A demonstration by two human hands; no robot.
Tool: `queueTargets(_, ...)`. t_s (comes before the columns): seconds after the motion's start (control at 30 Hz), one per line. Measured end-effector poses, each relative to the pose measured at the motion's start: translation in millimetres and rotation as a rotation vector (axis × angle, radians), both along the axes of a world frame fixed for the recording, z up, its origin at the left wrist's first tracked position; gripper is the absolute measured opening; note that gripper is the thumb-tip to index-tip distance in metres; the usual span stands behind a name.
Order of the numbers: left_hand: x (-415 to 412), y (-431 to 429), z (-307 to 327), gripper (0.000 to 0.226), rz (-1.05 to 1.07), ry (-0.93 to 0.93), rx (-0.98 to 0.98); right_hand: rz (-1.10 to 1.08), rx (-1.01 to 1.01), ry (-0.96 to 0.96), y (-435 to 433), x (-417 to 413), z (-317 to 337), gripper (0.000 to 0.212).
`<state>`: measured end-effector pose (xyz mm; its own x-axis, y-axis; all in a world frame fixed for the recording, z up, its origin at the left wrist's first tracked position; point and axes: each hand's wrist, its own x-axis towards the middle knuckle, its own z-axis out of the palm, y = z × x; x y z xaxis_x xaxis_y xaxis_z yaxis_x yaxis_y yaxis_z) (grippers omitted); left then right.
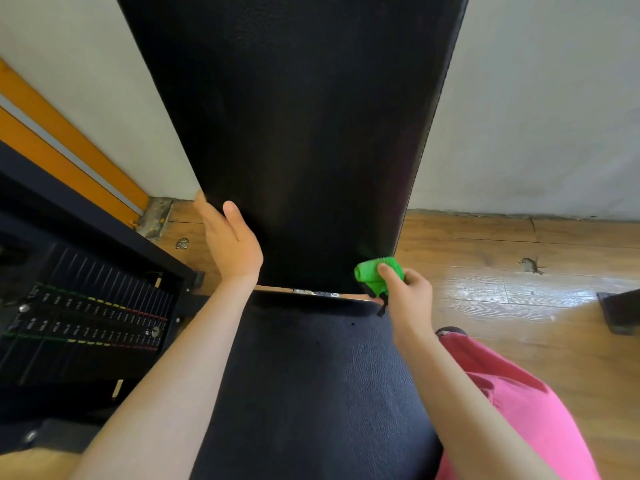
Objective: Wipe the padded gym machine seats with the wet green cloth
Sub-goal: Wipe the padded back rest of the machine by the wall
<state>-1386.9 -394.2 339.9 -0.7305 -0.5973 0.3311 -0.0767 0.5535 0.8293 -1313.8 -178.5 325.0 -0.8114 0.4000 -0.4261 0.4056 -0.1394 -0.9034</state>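
The left hand (231,241) is raised against the left edge of the upright back pad (294,133); the edge is clasped between the thumb, laid on the front face, and the fingers, which are passed behind it. The green cloth (375,273) is bunched into a wad and gripped by the curled fingers and thumb of the right hand (410,294), and is pressed to the pad's lower right corner, just above the seat pad (311,393). Both pads are covered in black, finely grained upholstery. Glossy wood-grain planks are seen on the floor (502,292).
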Motion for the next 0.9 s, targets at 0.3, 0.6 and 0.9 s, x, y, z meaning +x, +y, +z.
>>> queueTargets(0.3,0.5,3.2,2.8,0.054,0.000,-0.009,0.011,-0.022,-0.010,0.092,19.4,-11.7,12.6,0.017)
queueTargets(0.6,-0.2,5.0,1.1,0.052,0.021,0.000,0.038,0.076,0.043,-0.214,30.8,-6.6,-58.6,0.015)
queueTargets(0.9,2.0,5.1,5.0,0.050,-0.003,-0.002,0.034,0.285,0.336,-0.346,40.1,-15.9,-70.9,0.021)
